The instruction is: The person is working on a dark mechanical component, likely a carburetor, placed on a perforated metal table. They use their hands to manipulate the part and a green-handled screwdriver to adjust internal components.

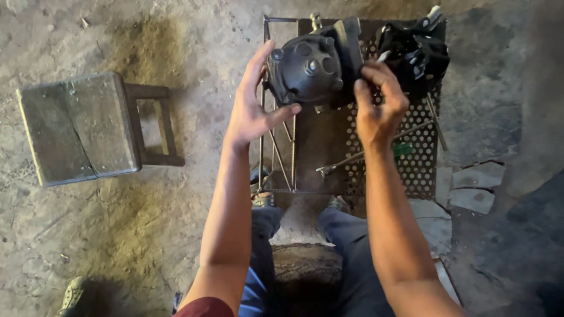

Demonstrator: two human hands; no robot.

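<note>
Here, a bare concrete floor point(194, 53) fills the frame. At left centre stands a worn wooden stool point(79, 126), well apart from the hands. In the upper centre sits a metal stand point(420, 170) with a perforated top and thin rod bracing on its left side. On it, at the upper right, lies a bundle of black cables point(414, 50); lower on the perforated plate lies a long slim metal tool point(358, 157). Above the stand, in the upper centre, a dark round distributor cap point(305, 70) with raised terminal posts is held between both hands. The left hand point(249, 111) is spread wide, palm cupping the cap's left edge, thumb pressed under its lower rim. The right hand point(379, 103) is curled, fingertips pinching the part's right side.
</note>
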